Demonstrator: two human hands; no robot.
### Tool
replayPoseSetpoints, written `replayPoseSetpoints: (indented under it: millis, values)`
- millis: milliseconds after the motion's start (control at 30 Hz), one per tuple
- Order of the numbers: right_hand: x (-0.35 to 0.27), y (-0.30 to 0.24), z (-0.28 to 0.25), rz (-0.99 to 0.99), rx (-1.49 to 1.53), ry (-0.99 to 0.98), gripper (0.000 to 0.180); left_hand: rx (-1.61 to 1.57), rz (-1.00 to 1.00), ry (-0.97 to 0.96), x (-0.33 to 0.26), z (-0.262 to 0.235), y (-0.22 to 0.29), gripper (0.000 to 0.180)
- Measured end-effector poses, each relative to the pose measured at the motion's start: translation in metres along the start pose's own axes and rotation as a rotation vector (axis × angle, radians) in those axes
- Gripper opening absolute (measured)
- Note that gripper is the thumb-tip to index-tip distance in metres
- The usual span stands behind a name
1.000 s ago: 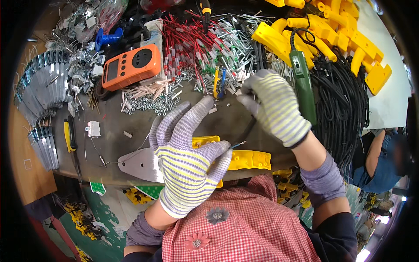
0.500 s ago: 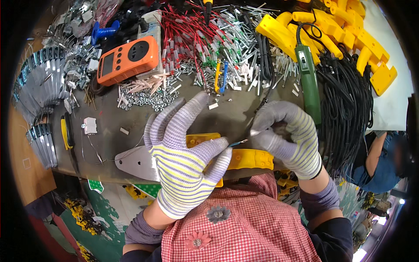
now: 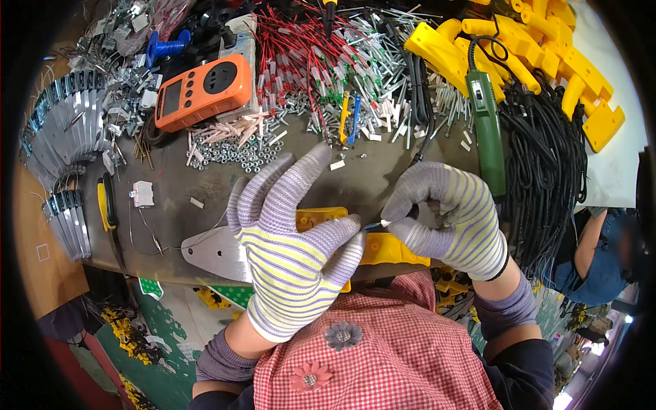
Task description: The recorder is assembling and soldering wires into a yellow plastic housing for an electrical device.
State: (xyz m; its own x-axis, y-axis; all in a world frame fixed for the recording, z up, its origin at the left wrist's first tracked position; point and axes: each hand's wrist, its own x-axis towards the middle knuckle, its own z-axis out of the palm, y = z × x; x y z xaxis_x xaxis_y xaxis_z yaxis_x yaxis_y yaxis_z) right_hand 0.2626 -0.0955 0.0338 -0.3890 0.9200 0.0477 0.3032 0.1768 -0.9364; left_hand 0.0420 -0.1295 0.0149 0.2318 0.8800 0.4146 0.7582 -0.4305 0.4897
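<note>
Both hands wear striped knit gloves. My left hand (image 3: 290, 256) pinches a thin blue wire (image 3: 371, 226) between thumb and forefinger, while its other fingers spread over the table. Close to the wire's end, my right hand (image 3: 458, 222) is closed with a small white piece (image 3: 385, 223) at its fingertips. Whether the piece touches the wire is hidden by the fingers. Beneath the hands lies a yellow plastic housing (image 3: 395, 250), partly covered. A flat, pointed metal plate (image 3: 217, 254) sticks out to the left under my left hand.
Beyond the hands are an orange meter (image 3: 203, 92), a pile of nuts (image 3: 236, 156) and red wires (image 3: 294, 51). To the right lie a green-handled tool (image 3: 486, 133), black cables (image 3: 543, 160) and yellow housings (image 3: 519, 41). Yellow-handled pliers (image 3: 106, 203) rest on the left. Another person (image 3: 594, 256) sits at far right.
My right hand has moved slightly left, bringing the white piece to the wire's end and covering the bare tip. My left hand keeps its pinch.
</note>
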Motion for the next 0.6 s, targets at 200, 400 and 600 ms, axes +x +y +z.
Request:
replayPoseSetpoints:
  millis: [200, 400, 600]
  values:
    - [0.004, 0.000, 0.006, -0.140, -0.100, -0.069, 0.014, 0.057, 0.060, -0.091, 0.003, -0.009, 0.004, 0.023]
    - [0.004, -0.004, 0.009, -0.055, -0.154, -0.136, 0.014, 0.056, -0.013, -0.087, 0.002, -0.009, 0.001, 0.012]
    - [-0.005, 0.000, 0.003, -0.073, -0.065, -0.078, 0.018, -0.011, -0.074, -0.050, 0.004, -0.011, 0.008, 0.012]
